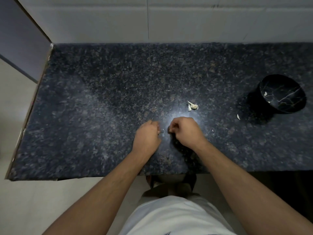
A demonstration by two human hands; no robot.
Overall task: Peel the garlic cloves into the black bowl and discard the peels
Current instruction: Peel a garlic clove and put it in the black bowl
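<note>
Both hands hover close together over the middle of the dark granite counter (101, 92). My left hand (147, 134) has its fingers curled and pinches a thin pale peel (163, 131) at its fingertips. My right hand (184, 130) is curled too, its fingertips pinched on something small that stays hidden. A small heap of garlic cloves and peel (192, 106) lies just beyond my right hand. The black marbled bowl (286, 97) stands at the right, with one pale clove (265, 94) inside. Another clove or peel scrap (238, 116) lies on the counter to the left of the bowl.
A pale tiled wall (152, 19) runs behind the counter. The counter's left edge (30, 112) drops to a light floor, and its front edge lies just in front of my body. Tiny peel flecks dot the stone near the bowl.
</note>
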